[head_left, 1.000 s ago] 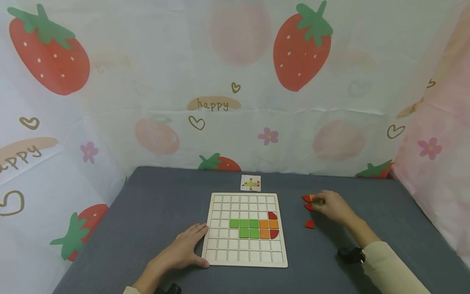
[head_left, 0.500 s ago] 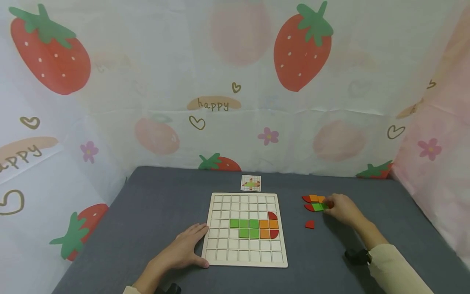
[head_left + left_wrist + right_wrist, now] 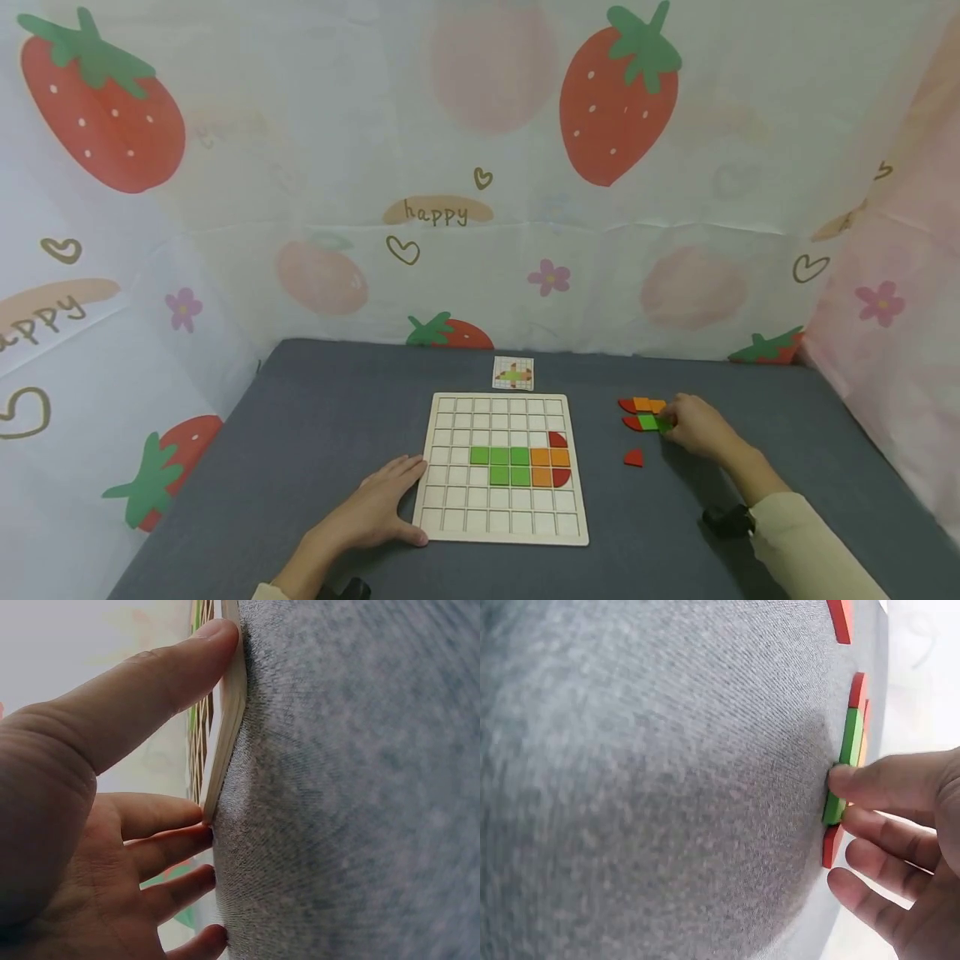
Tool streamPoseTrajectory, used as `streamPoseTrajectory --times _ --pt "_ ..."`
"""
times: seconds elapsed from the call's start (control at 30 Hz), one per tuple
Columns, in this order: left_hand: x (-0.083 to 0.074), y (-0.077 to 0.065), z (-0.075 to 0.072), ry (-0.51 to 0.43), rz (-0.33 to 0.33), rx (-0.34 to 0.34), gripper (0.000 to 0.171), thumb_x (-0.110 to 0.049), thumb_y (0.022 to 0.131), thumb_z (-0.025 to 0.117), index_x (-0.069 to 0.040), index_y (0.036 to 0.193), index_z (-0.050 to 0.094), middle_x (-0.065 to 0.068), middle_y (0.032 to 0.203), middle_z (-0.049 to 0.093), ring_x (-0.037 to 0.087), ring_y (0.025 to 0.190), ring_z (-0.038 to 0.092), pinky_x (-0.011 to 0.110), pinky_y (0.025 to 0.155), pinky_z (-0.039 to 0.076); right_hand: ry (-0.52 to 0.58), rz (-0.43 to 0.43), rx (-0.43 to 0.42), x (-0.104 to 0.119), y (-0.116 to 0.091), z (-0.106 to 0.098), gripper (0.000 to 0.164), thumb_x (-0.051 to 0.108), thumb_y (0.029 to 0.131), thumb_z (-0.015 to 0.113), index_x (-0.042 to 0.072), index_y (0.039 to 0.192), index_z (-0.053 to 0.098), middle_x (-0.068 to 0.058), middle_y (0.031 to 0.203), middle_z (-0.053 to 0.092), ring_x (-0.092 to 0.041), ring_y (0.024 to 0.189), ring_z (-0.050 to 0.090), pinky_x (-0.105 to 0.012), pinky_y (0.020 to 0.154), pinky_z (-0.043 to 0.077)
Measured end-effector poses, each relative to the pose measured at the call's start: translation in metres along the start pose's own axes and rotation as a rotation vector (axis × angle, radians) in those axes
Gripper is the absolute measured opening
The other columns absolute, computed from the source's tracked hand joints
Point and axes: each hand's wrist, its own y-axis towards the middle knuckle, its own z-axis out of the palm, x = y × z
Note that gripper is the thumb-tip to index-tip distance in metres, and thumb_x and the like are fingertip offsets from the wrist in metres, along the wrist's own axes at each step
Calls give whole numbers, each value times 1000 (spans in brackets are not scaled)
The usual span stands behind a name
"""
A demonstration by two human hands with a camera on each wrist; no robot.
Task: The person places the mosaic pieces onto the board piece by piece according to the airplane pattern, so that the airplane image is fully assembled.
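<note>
A pale wooden grid board (image 3: 457, 525) lies on the table, with green and orange square tiles (image 3: 499, 456) and two red quarter-round tiles in its cells. My left hand (image 3: 378, 504) rests against the board's left side. Its thumb touches the front left corner, and its fingers are nearly straight along the edge. To the right of the board my right hand (image 3: 699, 427) pinches a green square tile (image 3: 834, 808) between thumb and forefinger, at the table. That tile stands in a row with another green tile (image 3: 647, 422) and a red quarter-round tile (image 3: 632, 423).
Behind that row lie orange square tiles (image 3: 642, 404) with a red quarter-round tile (image 3: 627, 406). One loose red tile (image 3: 633, 457) sits nearer the front. A small pattern card (image 3: 513, 373) lies behind the board. A strawberry-print cloth (image 3: 480, 275) hangs at the back.
My right hand drew right, uncovering orange and green tiles, then shifted slightly left onto the end green tile. My left hand and the board stay put.
</note>
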Motion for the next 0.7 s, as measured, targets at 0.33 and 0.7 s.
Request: streamPoseTrajectory --times 0.33,0.7 --pt "1 -1 0 -3 25 -11 101 -33 65 88 3 146 40 19 154 38 42 145 27 65 112 23 -1 -10 9 1 0 0 13 6 80 73 -2 90 72 -12 87 68 -27 80 63 -43 70 54" --pt "0 -1 -1 -9 30 -12 101 -33 65 88 3 146 40 20 154 38 43 145 27 65 112 23 -34 -2 -13 5 -1 1 23 5 78 75 -6 98 72 -16 91 69 -30 84 64 -45 73 54"
